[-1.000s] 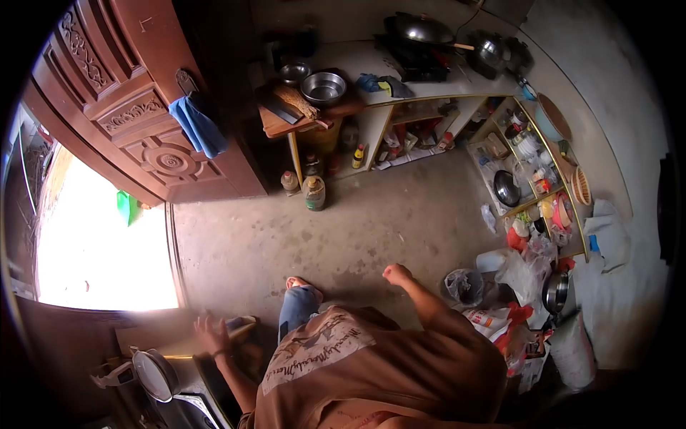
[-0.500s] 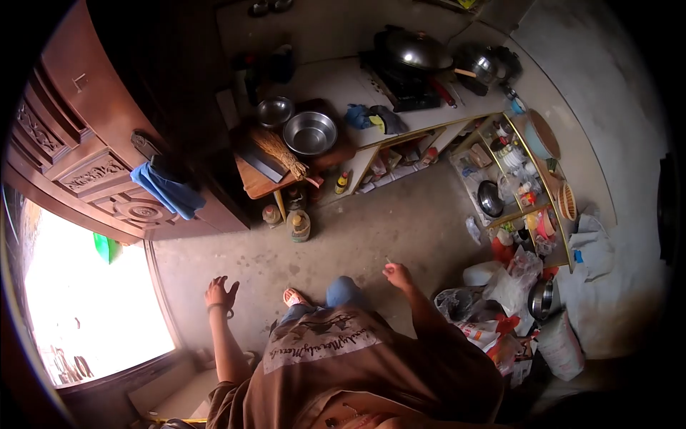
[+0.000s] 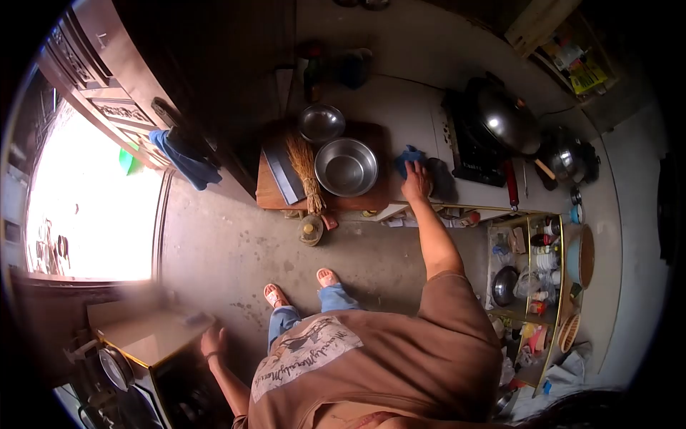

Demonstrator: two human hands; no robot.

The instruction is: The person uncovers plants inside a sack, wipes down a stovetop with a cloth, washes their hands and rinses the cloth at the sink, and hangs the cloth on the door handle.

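Note:
My right hand (image 3: pixel 416 184) reaches over the counter, its fingers stretched out onto a crumpled blue cloth (image 3: pixel 409 156). Beside the cloth lies a dark cloth-like item (image 3: pixel 443 180). Whether anything thin is still between those fingers I cannot make out. Low on the left, my left hand (image 3: pixel 213 342) hangs with fingers apart next to a small table (image 3: pixel 153 332); it holds nothing that I can see. Left of the blue cloth, a large metal basin (image 3: pixel 346 167) and a smaller metal bowl (image 3: pixel 321 124) rest on a wooden board, near a straw whisk (image 3: pixel 305 171) and a cleaver (image 3: pixel 284 175).
A lidded wok (image 3: pixel 504 121) sits on the black stove (image 3: pixel 471 154), with a pot (image 3: pixel 568 157) to its right. A glass-sided shelf (image 3: pixel 529 286) full of dishes stands at right. A jug (image 3: pixel 311 230) is on the floor; a blue towel (image 3: pixel 186 161) hangs from the door.
I have come nearer the counter. My right hand, earlier low with a small thin white stick in its fingers, has stretched forward to the blue cloth. My left hand has dropped beside the small table.

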